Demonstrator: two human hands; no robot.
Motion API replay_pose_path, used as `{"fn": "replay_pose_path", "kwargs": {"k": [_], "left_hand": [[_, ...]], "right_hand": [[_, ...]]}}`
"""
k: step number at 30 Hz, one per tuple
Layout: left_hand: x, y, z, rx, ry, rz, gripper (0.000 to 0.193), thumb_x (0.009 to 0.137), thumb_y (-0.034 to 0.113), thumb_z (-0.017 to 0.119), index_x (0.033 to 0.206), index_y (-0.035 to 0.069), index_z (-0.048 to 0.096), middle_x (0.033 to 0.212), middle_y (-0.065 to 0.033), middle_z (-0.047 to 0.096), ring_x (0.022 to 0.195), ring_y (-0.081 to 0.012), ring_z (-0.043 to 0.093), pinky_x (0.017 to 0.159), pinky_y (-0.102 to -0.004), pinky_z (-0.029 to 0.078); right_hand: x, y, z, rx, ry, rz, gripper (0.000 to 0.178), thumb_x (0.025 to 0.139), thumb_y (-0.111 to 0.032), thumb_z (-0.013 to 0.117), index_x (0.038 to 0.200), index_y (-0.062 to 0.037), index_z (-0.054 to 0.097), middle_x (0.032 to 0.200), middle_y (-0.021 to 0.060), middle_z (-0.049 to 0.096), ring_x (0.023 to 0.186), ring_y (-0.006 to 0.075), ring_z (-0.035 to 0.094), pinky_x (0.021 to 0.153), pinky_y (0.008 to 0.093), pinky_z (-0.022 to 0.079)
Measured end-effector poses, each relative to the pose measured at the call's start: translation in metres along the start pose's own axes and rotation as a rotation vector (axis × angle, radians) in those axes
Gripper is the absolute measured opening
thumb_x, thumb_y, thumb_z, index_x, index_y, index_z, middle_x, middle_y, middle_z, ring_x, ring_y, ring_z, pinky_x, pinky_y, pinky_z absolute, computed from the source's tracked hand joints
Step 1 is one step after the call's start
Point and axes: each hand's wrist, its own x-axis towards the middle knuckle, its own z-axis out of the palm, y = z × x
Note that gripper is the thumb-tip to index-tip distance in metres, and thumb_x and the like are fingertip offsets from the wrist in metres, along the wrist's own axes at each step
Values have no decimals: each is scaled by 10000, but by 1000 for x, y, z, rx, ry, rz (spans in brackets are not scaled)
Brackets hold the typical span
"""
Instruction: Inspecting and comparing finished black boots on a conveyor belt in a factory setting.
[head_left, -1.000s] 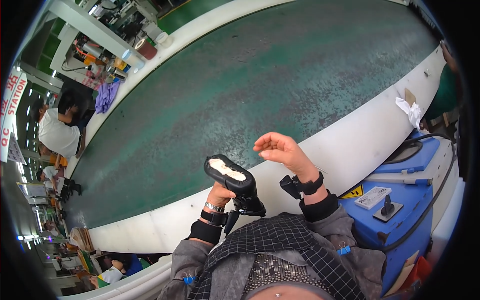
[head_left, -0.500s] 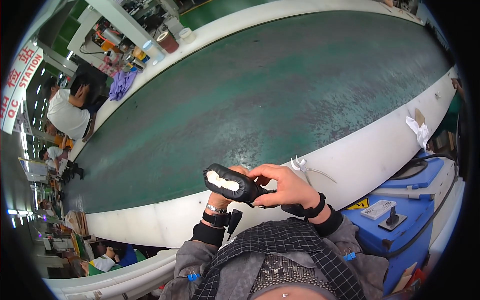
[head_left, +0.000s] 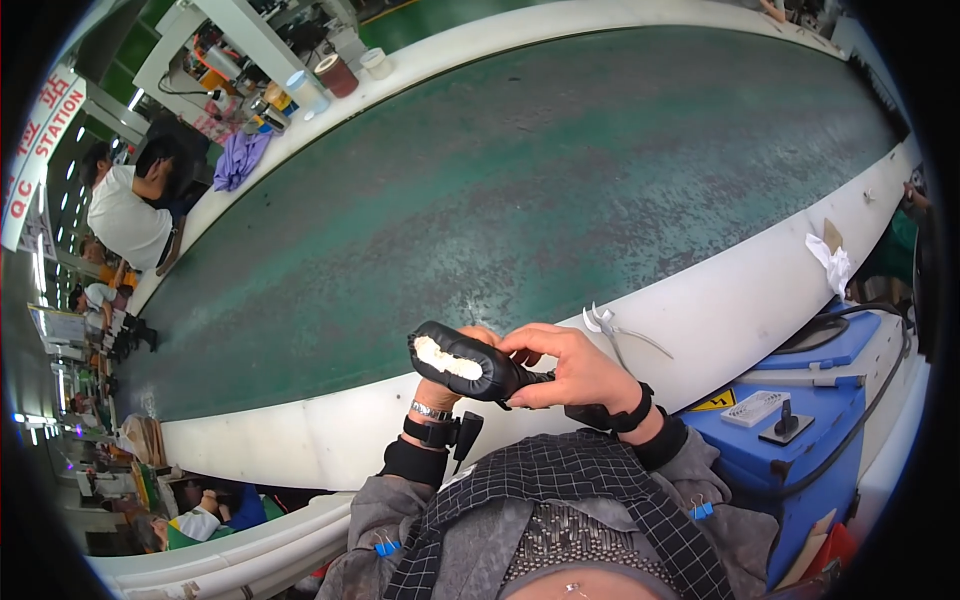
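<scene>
A black shoe upper (head_left: 502, 376) is held in front of me, its underside turned up. Gathered black edges ring a ragged cream patch on that underside. My left hand (head_left: 440, 392) grips it from behind and below, with most of the fingers hidden by the upper. From the right, my right hand (head_left: 570, 370) pinches the narrower end between thumb and fingers. Close to the right hand, a pair of metal pincers (head_left: 622, 336) with curved handles lies on the white near edge of the conveyor.
The green conveyor belt (head_left: 560, 200) stretches ahead, bordered by a white rim (head_left: 290, 440). Blue machine (head_left: 770, 450) with a black knob stands at my right. Crumpled white paper (head_left: 830, 265) lies on the right rim. Purple cloth (head_left: 240, 160) and tubs sit across the belt. People work at far left.
The view has shifted slightly. Both hands keep nearly the same hold on the shoe upper, and the pincers lie where they were.
</scene>
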Motion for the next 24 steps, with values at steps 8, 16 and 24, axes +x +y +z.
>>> {"fn": "replay_pose_path", "kwargs": {"k": [8, 16, 24], "left_hand": [[-2, 19, -11, 213, -107, 2, 168, 725, 183, 722, 748, 52, 621, 823, -62, 632, 799, -189, 595, 723, -316, 476], [-10, 37, 1, 389, -115, 157, 169, 711, 199, 725, 762, 58, 646, 822, -57, 643, 825, -211, 601, 756, -334, 473], [-25, 42, 8, 403, -117, 188, 181, 713, 215, 716, 766, 56, 650, 838, -58, 649, 841, -218, 600, 768, -342, 463]], "right_hand": [[-8, -5, 7, 4, 32, -50, 495, 638, -120, 784, 1103, -40, 635, 1025, 94, 629, 921, 200, 602, 810, 297, 479], [-20, -11, 13, -74, 50, -91, 516, 626, -69, 770, 1125, -45, 641, 1083, 120, 631, 1001, 232, 607, 858, 311, 471], [-33, -26, 29, -148, 91, -126, 521, 620, -12, 752, 1128, -24, 638, 1120, 132, 613, 1014, 223, 602, 860, 312, 478]]}}
